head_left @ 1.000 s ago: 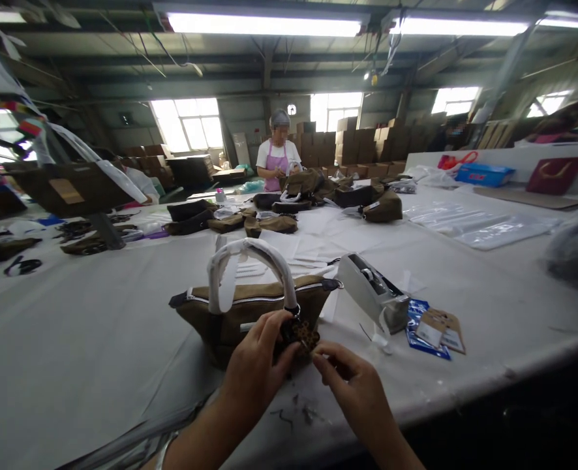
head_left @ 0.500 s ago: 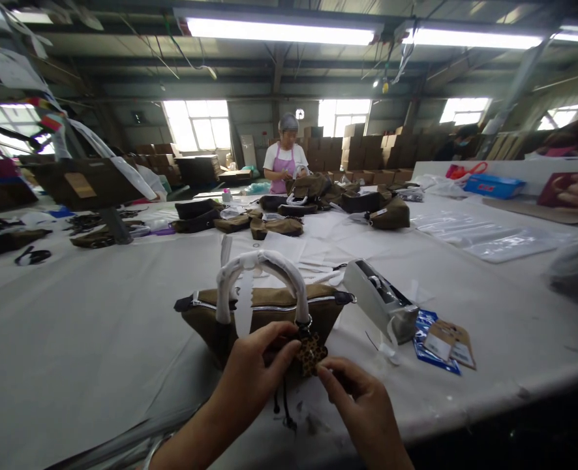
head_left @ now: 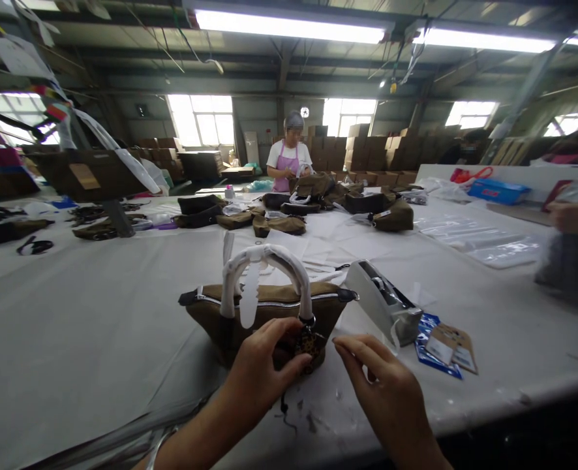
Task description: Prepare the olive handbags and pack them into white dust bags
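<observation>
In the head view, we see the olive bag (head_left: 280,314) standing upright on the white table (head_left: 98,313), in front of us, with its zip (head_left: 328,298) looking drawn shut and its handle (head_left: 269,252) wrapped in white. A pale strip (head_left: 250,297) hangs from the handle. We judge these parts to be done. A spotted charm (head_left: 308,342) hangs from a metal ring (head_left: 309,321) at the foot of the handle, on our right, so it seems to be on already. What is left appears to lie at the charm, where we have our hands; whether its fastening is finished, we cannot tell. The brown card tags (head_left: 450,347) lie loose beside the tape dispenser (head_left: 383,303), apart from the bag.

As for the grip, our left hand (head_left: 263,365) is closed lightly on the charm, thumb at its lower edge and fingers partly hidden at its side. Our right hand (head_left: 387,377) is just beside the charm, not touching it, thumb and fingertip meeting in a pinch. We cannot tell whether anything thin is caught there.
</observation>
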`<state>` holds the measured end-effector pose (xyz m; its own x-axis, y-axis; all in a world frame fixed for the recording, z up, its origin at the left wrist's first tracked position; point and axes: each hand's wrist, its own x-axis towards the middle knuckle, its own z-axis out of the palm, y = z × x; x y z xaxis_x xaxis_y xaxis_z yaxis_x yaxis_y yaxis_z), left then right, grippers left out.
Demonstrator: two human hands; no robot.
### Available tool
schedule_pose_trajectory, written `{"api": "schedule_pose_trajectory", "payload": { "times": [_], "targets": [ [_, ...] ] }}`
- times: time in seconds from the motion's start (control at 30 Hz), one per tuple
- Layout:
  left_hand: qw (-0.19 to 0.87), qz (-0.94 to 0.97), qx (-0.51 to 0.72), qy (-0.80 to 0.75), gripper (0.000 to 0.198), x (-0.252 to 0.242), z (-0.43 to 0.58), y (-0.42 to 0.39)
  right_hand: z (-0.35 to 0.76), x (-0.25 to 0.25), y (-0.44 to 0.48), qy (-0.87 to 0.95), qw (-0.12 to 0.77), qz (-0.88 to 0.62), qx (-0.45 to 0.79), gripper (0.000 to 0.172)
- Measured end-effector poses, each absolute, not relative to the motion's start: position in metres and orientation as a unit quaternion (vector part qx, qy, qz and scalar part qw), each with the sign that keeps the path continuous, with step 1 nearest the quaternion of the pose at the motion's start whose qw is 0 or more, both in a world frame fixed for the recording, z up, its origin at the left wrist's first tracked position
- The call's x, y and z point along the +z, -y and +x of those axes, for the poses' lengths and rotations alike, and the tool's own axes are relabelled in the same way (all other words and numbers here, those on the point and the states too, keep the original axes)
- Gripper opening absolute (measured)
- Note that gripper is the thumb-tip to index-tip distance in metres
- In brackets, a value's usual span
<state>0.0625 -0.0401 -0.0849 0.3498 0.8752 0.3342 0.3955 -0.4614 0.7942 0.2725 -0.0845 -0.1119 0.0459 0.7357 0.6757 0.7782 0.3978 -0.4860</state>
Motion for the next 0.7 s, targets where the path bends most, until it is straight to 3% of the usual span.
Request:
{"api": "schedule_pose_trajectory", "payload": {
  "times": [0.7],
  "targets": [
    [0.303, 0.765, 0.377, -0.425, 0.043, -0.081, 0.061, 0.038, 0.265, -0.098, 0.076, 0.733, 0.397, -0.541, -0.114, 0.018]
  ]
}}
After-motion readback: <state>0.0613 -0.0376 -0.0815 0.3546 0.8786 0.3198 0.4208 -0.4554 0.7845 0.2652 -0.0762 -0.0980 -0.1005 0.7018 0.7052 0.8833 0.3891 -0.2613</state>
